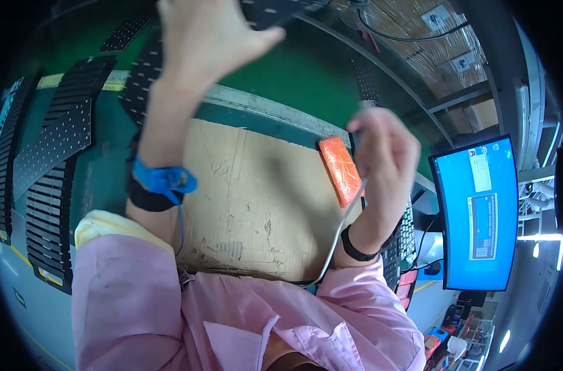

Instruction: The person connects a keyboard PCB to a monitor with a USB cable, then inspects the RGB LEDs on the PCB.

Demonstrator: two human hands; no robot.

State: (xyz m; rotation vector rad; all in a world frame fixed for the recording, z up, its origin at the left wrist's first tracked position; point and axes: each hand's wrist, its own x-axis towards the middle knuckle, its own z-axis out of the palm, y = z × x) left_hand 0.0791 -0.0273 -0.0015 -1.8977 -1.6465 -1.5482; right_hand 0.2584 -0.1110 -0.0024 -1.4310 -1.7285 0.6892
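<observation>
My left hand (210,46) reaches far forward at the top, over dark perforated strips, thumb stretched away from the palm. Its other fingertips run out of the picture, and I see nothing held in it. A blue wrist strap (164,179) with a thin cord circles that wrist. My right hand (390,148) is closed and blurred by motion, raised beside an orange wrapped packet (341,170). A white cable (338,238) climbs from near my waist to this hand, and a small greyish tip pokes out past the fingers. Brown cardboard (250,204) lies between my arms.
Dark slotted panels (52,142) stand at the left. A monitor (479,213) rises at the right, with a keyboard (407,232) partly behind my right forearm. Film-wrapped cartons (439,43) sit beyond a metal frame at the far right.
</observation>
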